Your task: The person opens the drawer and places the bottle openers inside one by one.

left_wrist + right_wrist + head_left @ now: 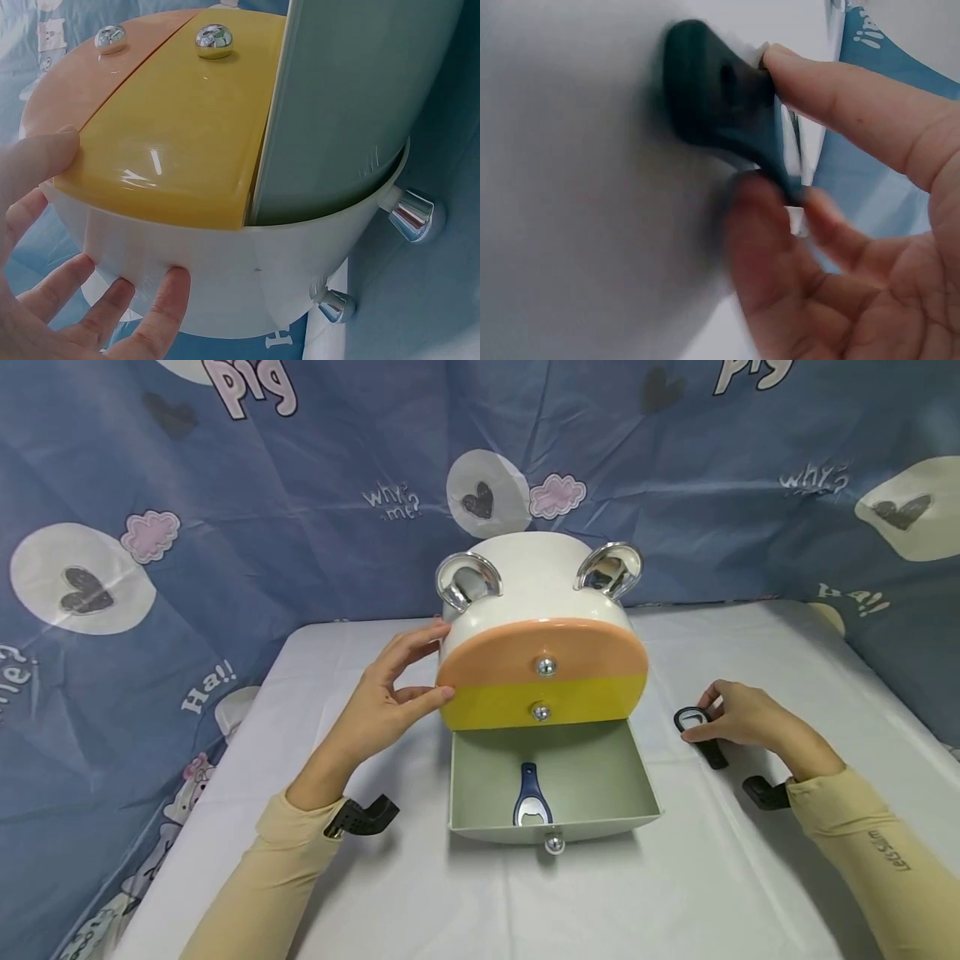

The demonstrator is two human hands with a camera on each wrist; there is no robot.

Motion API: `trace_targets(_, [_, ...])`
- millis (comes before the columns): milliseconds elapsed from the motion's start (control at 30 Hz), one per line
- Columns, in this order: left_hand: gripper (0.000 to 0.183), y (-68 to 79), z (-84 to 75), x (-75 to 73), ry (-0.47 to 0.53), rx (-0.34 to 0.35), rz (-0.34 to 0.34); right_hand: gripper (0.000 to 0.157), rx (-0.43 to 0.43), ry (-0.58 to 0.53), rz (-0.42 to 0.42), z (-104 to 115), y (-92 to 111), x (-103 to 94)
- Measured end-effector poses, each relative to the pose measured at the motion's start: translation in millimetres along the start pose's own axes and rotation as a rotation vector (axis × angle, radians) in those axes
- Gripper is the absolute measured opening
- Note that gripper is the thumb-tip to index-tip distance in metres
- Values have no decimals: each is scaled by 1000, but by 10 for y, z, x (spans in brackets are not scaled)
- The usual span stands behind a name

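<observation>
A rounded white drawer box (528,572) stands on the table, with an orange drawer (495,653) and a yellow drawer (487,703) closed. Its pale green bottom drawer (600,777) is pulled out and holds a blue bottle opener (531,789). My left hand (382,706) rests on the box's left side, thumb at the front edge and fingers spread along the white wall (217,262). To the right of the box, my right hand (738,718) pinches a black bottle opener (711,752) by its ring end, between thumb and fingers, close over the table.
Two shiny silver ears (611,570) stick out from the box top. A silver knob (554,843) juts from the open drawer's front. The white tablecloth (390,902) covers the table, and a blue printed curtain (337,485) hangs right behind it.
</observation>
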State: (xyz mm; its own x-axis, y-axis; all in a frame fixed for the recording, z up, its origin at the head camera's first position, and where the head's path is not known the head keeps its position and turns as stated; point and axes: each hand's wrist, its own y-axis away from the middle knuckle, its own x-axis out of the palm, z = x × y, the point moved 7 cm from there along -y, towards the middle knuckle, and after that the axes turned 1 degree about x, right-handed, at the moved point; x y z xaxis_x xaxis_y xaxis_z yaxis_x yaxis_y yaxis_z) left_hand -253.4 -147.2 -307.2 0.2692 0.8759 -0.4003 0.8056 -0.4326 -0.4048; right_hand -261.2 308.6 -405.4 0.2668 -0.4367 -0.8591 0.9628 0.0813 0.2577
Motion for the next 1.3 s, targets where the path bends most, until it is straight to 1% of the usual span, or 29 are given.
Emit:
trace_targets(200, [74, 8, -4, -8, 7, -1, -2, 60, -20, -42, -15, 28, -5, 33])
trace_targets(400, [74, -5, 1, -7, 11, -9, -7, 52, -20, -83, 20, -1, 12, -6])
trace_targets(533, [74, -6, -2, -12, 8, -2, -3, 48, -40, -103, 35, 7, 35, -31])
trace_targets(733, [74, -12, -1, -10, 17, 5, 0, 41, -59, -141, 41, 23, 76, -70])
trace_targets(967, [73, -23, 14, 11, 26, 2, 7, 41, -54, -184, 14, 29, 150, -158])
trace_targets(1300, [74, -13, 6, -11, 16, -6, -1, 41, -118, -238, -85, 221, 302, -334])
